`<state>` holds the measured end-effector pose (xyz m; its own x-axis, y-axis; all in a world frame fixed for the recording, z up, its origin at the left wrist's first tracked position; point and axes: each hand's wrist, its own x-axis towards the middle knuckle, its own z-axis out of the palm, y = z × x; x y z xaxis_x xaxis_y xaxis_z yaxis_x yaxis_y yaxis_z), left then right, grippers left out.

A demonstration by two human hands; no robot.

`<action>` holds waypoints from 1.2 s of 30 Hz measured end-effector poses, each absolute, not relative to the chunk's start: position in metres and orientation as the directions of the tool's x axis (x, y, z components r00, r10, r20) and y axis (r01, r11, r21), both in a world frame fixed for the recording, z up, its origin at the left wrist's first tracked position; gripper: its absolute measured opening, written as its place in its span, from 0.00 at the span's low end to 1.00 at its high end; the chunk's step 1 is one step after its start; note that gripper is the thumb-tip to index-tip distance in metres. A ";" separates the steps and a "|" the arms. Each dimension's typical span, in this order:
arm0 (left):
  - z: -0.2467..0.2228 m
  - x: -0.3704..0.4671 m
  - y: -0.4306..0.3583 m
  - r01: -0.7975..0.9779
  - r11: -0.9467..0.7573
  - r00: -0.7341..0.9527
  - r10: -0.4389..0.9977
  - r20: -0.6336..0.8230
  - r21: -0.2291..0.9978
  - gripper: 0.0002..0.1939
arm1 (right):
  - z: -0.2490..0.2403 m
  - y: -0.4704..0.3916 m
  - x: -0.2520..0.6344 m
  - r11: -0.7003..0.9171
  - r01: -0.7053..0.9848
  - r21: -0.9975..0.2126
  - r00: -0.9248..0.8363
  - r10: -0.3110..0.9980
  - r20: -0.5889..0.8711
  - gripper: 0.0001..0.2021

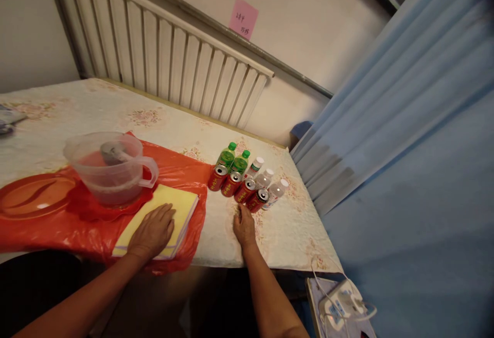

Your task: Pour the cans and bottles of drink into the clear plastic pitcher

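My left hand (156,230) lies flat, palm down, on a stack of yellow sheets (179,201); whether they are paper or cloth is unclear. My right hand (245,229) is at the near side of a row of several red drink cans (232,184). Its fingers curl together close to the rightmost cans, and what they hold, if anything, is hidden. The cans stand upright with their tops opened. Behind them are two green-capped bottles (240,163) and several white-capped bottles (276,192).
A translucent plastic jug (106,173) stands on a red scalloped dish (88,209), with an orange oval tray (34,196) to its left. Red plastic sheeting (170,160) lies beneath. A power strip with cables (339,307) is low at right, near a blue curtain (393,173).
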<state>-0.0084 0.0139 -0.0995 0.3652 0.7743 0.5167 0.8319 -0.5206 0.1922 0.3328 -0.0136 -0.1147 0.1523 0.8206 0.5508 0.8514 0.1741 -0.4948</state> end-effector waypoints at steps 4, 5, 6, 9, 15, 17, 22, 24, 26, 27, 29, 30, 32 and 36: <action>-0.099 -0.008 0.014 0.834 -0.517 0.362 0.776 0.516 0.193 0.20 | -0.115 -0.014 0.332 0.174 0.849 -0.498 0.149 0.826 0.543 0.24; -0.099 -0.008 0.014 0.834 -0.516 0.360 0.777 0.516 0.195 0.20 | -0.115 -0.014 0.332 0.172 0.849 -0.499 0.150 0.828 0.540 0.24; -0.099 -0.008 0.014 0.834 -0.515 0.358 0.779 0.515 0.198 0.20 | -0.114 -0.014 0.332 0.169 0.849 -0.500 0.152 0.829 0.538 0.23; -0.098 -0.008 0.013 0.833 -0.515 0.359 0.781 0.510 0.202 0.20 | -0.114 -0.014 0.332 0.164 0.848 -0.505 0.157 0.831 0.534 0.23; -0.097 -0.008 0.014 0.835 -0.512 0.367 0.791 0.488 0.201 0.21 | -0.111 -0.015 0.332 0.168 0.856 -0.489 0.142 0.834 0.534 0.23; -0.097 -0.008 0.014 0.836 -0.511 0.368 0.791 0.489 0.199 0.21 | -0.111 -0.014 0.332 0.161 0.859 -0.487 0.142 0.837 0.528 0.24; -0.098 -0.008 0.014 0.838 -0.516 0.377 0.783 0.495 0.178 0.21 | -0.110 -0.014 0.331 0.179 0.861 -0.477 0.131 0.827 0.547 0.23; -0.098 -0.008 0.014 0.839 -0.516 0.379 0.782 0.494 0.173 0.21 | -0.110 -0.014 0.331 0.182 0.866 -0.466 0.122 0.827 0.549 0.22; -0.098 -0.008 0.015 0.837 -0.519 0.381 0.780 0.497 0.172 0.21 | -0.109 -0.013 0.332 0.179 0.870 -0.459 0.119 0.827 0.549 0.22; -0.098 -0.008 0.015 0.836 -0.521 0.382 0.778 0.499 0.173 0.21 | -0.109 -0.013 0.332 0.178 0.872 -0.456 0.119 0.827 0.549 0.21; -0.099 -0.008 0.015 0.833 -0.522 0.379 0.778 0.502 0.181 0.21 | -0.108 -0.013 0.332 0.177 0.875 -0.450 0.116 0.827 0.551 0.21; -0.098 -0.007 0.015 0.834 -0.520 0.374 0.781 0.501 0.187 0.21 | -0.107 -0.014 0.332 0.180 0.876 -0.447 0.113 0.826 0.553 0.21; -0.098 -0.007 0.013 0.836 -0.510 0.363 0.791 0.494 0.202 0.20 | -0.107 -0.014 0.331 0.192 0.874 -0.445 0.104 0.823 0.559 0.21; -0.096 -0.006 0.007 0.836 -0.495 0.350 0.814 0.464 0.239 0.19 | -0.109 -0.017 0.329 0.217 0.874 -0.435 0.084 0.813 0.576 0.20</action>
<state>-0.0058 0.0070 -0.0961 0.3498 0.8140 0.4636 0.8355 -0.4950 0.2386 0.3291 -0.0169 -0.1091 0.0845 0.8131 0.5760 0.8739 0.2172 -0.4348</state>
